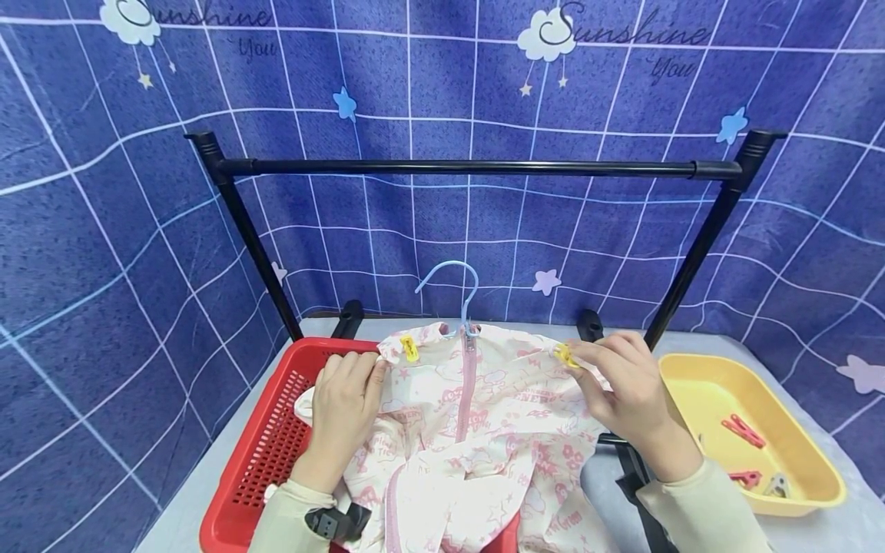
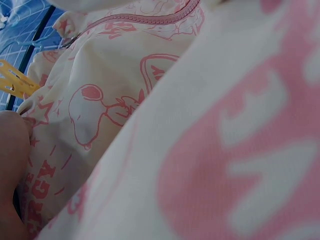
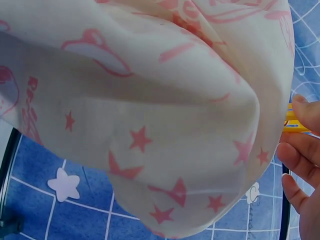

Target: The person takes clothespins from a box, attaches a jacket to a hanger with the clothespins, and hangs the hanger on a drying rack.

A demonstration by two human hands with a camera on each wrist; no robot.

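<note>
A white zip-up jacket (image 1: pixel 498 399) with pink prints hangs spread in the middle of the head view, on a light-blue hanger (image 1: pixel 475 282) whose hook stands up from the collar. My left hand (image 1: pixel 344 399) grips the jacket's left shoulder edge, beside a yellow clothespin (image 1: pixel 409 349) clipped there. On the other shoulder, the thumb and fingers of my right hand (image 1: pixel 625 384) pinch a second yellow clothespin (image 1: pixel 566 355). The right wrist view shows this hand (image 3: pixel 302 150) at the pin, next to the sleeve. Close fabric fills most of the left wrist view.
Behind the jacket stands a black rack with a crossbar (image 1: pixel 470 167). A red basket (image 1: pixel 235 468) sits at left, partly under the jacket. To the right, a yellow tray (image 1: pixel 795 430) holds several clothespins, among them a red one (image 1: pixel 743 430). A blue patterned curtain (image 1: pixel 442 92) hangs behind.
</note>
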